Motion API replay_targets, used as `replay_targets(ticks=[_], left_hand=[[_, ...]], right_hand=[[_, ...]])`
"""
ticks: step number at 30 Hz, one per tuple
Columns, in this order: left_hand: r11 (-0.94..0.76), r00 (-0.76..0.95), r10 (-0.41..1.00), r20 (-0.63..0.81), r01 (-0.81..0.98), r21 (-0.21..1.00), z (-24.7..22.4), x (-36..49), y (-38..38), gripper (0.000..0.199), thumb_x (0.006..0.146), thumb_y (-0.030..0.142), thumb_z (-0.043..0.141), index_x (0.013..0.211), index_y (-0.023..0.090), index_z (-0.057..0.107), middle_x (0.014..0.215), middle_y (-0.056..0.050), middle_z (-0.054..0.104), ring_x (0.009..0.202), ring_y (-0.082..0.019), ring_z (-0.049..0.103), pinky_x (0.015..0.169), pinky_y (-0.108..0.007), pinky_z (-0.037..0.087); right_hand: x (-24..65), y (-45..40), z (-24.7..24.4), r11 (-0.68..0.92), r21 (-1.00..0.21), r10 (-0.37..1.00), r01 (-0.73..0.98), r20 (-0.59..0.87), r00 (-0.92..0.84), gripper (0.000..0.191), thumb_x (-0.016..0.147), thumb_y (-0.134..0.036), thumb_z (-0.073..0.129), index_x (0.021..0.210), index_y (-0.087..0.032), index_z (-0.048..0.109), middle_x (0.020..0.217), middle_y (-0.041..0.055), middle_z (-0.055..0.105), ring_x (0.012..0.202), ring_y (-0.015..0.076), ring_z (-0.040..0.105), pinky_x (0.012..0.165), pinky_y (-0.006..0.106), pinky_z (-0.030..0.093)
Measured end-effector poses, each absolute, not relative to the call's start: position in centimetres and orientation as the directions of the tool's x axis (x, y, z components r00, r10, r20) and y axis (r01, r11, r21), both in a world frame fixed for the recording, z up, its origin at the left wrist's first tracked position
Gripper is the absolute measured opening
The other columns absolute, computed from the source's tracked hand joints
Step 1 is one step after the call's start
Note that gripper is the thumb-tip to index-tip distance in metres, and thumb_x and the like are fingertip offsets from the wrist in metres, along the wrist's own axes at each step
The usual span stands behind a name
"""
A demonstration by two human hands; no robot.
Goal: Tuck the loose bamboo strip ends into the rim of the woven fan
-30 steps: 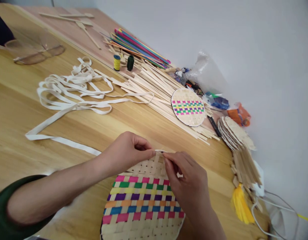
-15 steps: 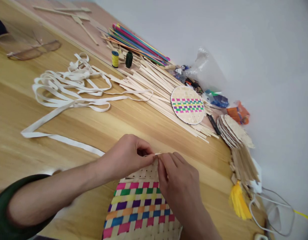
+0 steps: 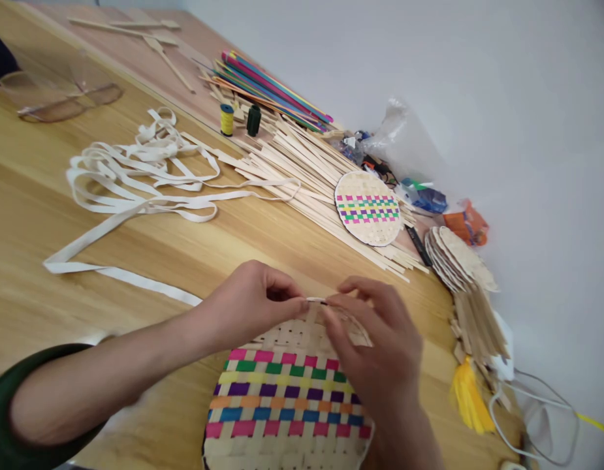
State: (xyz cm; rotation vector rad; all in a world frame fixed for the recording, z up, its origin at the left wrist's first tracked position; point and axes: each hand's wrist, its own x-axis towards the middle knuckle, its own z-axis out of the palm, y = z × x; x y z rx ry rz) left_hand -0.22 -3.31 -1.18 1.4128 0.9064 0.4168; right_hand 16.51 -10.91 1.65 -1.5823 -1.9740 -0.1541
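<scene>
A round woven bamboo fan (image 3: 277,398) with pink, green, yellow, purple, orange and blue strips stands in front of me, its top edge between my hands. My left hand (image 3: 255,297) pinches white cloth tape (image 3: 155,285) against that edge, thumb and index together. A short white piece shows at the rim just past the fingertips. On the right side of the same edge, my right hand (image 3: 375,333) has its thumb and index tips close together at the rim, while its other fingers are lifted. The exact grip is slightly blurred.
Loose tape loops (image 3: 135,166) lie on the wooden table, left. Behind are pale bamboo strips (image 3: 292,156), a finished round woven piece (image 3: 368,209), coloured strips (image 3: 277,88) and a yellow spool (image 3: 226,120). Stacked fans (image 3: 461,261) and a yellow tassel (image 3: 471,398) lie right.
My right hand has shifted right and its fingers have loosened, uncovering more of the fan's right side and rim. My left hand stays nearly in place, pinching the tape.
</scene>
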Motion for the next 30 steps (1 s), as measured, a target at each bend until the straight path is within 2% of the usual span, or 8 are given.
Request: replay_targets(ticks=[3, 5, 8, 10, 14, 21, 27, 30], left_hand=[[0.215, 0.648, 0.693, -0.316, 0.232, 0.949, -0.9, -0.3, -3.3, 0.025, 0.076, 0.040, 0.065, 0.072, 0.017, 0.075, 0.063, 0.001, 0.065, 0.057, -0.012, 0.052, 0.049, -0.020, 0.037], [0.228, 0.667, 0.674, -0.318, 0.221, 0.948, -0.6, -0.4, -3.4, 0.025, 0.076, 0.041, 0.066, 0.073, 0.018, 0.076, 0.066, 0.000, 0.067, 0.059, -0.012, 0.052, 0.050, -0.020, 0.037], [0.216, 0.697, 0.644, -0.314, 0.228, 0.950, -0.3, -0.4, -3.6, 0.025, 0.076, 0.041, 0.065, 0.075, 0.018, 0.077, 0.064, 0.000, 0.067, 0.057, -0.012, 0.051, 0.049, -0.021, 0.036], [0.186, 0.724, 0.617, -0.308, 0.246, 0.951, -0.1, -0.5, -3.7, 0.027, 0.076, 0.042, 0.064, 0.077, 0.019, 0.078, 0.062, 0.000, 0.065, 0.055, -0.013, 0.050, 0.049, -0.021, 0.034], [0.139, 0.751, 0.587, -0.304, 0.277, 0.951, 0.0, -0.7, -3.7, 0.031, 0.077, 0.044, 0.062, 0.079, 0.018, 0.078, 0.055, 0.001, 0.059, 0.051, -0.012, 0.045, 0.047, -0.022, 0.030], [0.140, 0.782, 0.551, -0.289, 0.255, 0.957, 0.1, -0.7, -3.8, 0.029, 0.080, 0.042, 0.061, 0.077, 0.017, 0.076, 0.059, 0.001, 0.057, 0.053, -0.010, 0.042, 0.049, -0.022, 0.030], [0.210, 0.766, 0.569, -0.300, 0.217, 0.953, -0.1, -0.7, -3.7, 0.028, 0.077, 0.042, 0.064, 0.076, 0.017, 0.075, 0.057, 0.003, 0.053, 0.053, -0.010, 0.039, 0.047, -0.021, 0.028], [0.229, 0.752, 0.579, -0.314, 0.220, 0.948, -0.1, -0.5, -3.6, 0.028, 0.076, 0.043, 0.065, 0.076, 0.016, 0.074, 0.056, 0.003, 0.052, 0.052, -0.009, 0.037, 0.047, -0.021, 0.027]], right_hand=[[18.5, -10.4, 2.4, 0.153, -0.548, 0.846, 0.822, 0.502, 0.177, 0.010, 0.087, -0.022, 0.060, 0.084, -0.021, 0.069, 0.090, 0.0068, 0.066, 0.079, 0.0179, 0.060, 0.055, 0.026, 0.043], [19.6, -10.0, 2.4, 0.002, -0.734, 0.937, 0.679, 0.239, 0.256, 0.019, 0.089, -0.029, 0.057, 0.079, -0.019, 0.071, 0.077, 0.0044, 0.066, 0.070, 0.0160, 0.060, 0.051, 0.024, 0.042], [20.0, -9.6, 1.8, -0.288, -0.867, 0.954, 0.405, -0.298, 0.042, 0.027, 0.088, -0.037, 0.058, 0.077, -0.018, 0.074, 0.067, 0.0020, 0.065, 0.061, 0.0138, 0.058, 0.051, 0.023, 0.044], [19.6, -9.5, 1.4, -0.423, -0.880, 0.883, 0.217, -0.454, -0.119, 0.025, 0.085, -0.038, 0.062, 0.079, -0.017, 0.075, 0.072, 0.0022, 0.066, 0.065, 0.0141, 0.059, 0.058, 0.024, 0.048], [18.9, -9.4, 0.7, -0.530, -0.847, 0.839, -0.048, -0.515, -0.175, 0.020, 0.074, -0.037, 0.073, 0.075, -0.017, 0.072, 0.078, 0.0022, 0.066, 0.070, 0.0142, 0.058, 0.064, 0.026, 0.048], [18.9, -9.3, -0.2, -0.553, -0.807, 0.828, -0.204, -0.506, -0.242, 0.022, 0.071, -0.034, 0.076, 0.068, -0.017, 0.063, 0.070, -0.0012, 0.056, 0.063, 0.0110, 0.050, 0.061, 0.024, 0.045], [18.6, -8.3, -0.4, -0.440, -0.798, 0.865, -0.413, -0.500, 0.046, 0.016, 0.076, -0.029, 0.068, 0.074, -0.019, 0.056, 0.081, 0.0000, 0.058, 0.074, 0.0127, 0.059, 0.048, 0.017, 0.040], [18.6, -8.0, -0.2, -0.421, -0.748, 0.846, -0.513, -0.528, 0.075, 0.017, 0.072, -0.029, 0.070, 0.077, -0.021, 0.056, 0.064, -0.0027, 0.052, 0.072, 0.0139, 0.060, 0.042, 0.016, 0.036]])
